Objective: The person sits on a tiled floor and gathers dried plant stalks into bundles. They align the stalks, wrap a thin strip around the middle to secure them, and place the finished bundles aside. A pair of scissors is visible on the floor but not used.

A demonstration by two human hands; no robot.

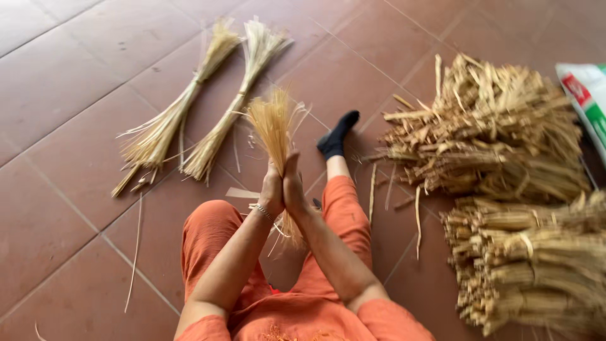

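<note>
Tiled floor (57,88), 2 tied bundles (189,104), both hands (282,186) pressing 1 straw bunch (273,126)

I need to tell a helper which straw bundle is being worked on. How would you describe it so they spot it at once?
Start at the person's orange-trousered knees. Just above them, the left hand and right hand press palm to palm around a thin straw bundle. It alone stands upright and fanned; the two tied bundles lie flat.
</note>
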